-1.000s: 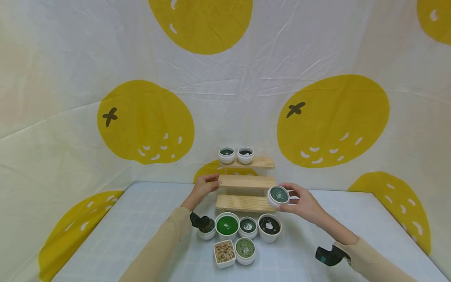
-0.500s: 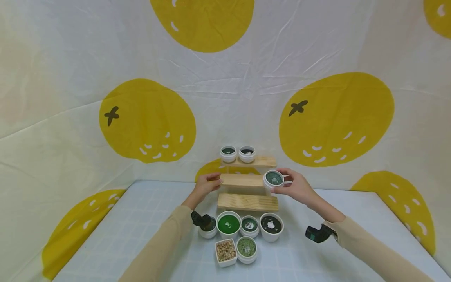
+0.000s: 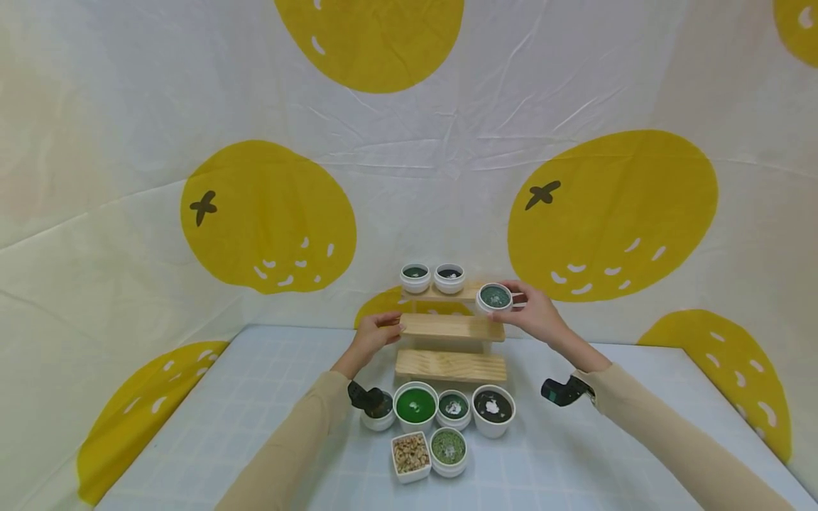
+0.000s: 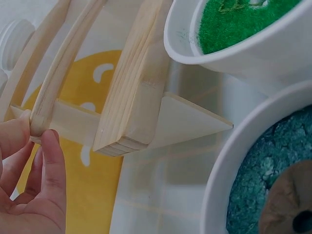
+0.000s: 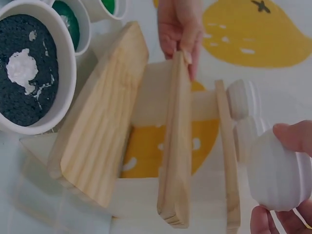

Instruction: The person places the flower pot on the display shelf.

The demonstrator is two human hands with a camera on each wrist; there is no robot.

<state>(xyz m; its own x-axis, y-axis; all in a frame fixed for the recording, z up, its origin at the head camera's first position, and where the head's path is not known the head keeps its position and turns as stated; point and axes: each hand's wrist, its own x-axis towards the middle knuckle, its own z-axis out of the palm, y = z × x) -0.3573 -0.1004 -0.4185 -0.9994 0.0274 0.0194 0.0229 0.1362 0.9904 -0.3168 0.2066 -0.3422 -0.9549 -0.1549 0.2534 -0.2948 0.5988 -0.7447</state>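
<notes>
My right hand [image 3: 538,314] grips a small round white pot [image 3: 483,306] filled with blue-green material, at the right end of the top board [image 3: 437,294] of a three-tier wooden stand. In the right wrist view the thumb [image 5: 297,135] lies on one side of the pot [image 5: 273,168] and the fingers on the other. My left hand [image 3: 371,338] pinches the left end of the middle board [image 3: 450,326], thumb and fingers on opposite faces in the left wrist view. Two white pots, one dark green [image 3: 416,282] and one black [image 3: 450,284], stand on the top board's left part.
Before the bottom board [image 3: 450,365] stand several white pots, including a bright green one [image 3: 415,404] and a black one [image 3: 493,410]. Nearer are a square dish of brown bits [image 3: 411,455] and a light green pot [image 3: 449,451]. A fruit-print cloth [image 3: 434,213] hangs behind.
My right hand has raised the white pot from beside the bottom board, past the middle board, to the top board's right end. The left hand keeps its hold on the middle board.
</notes>
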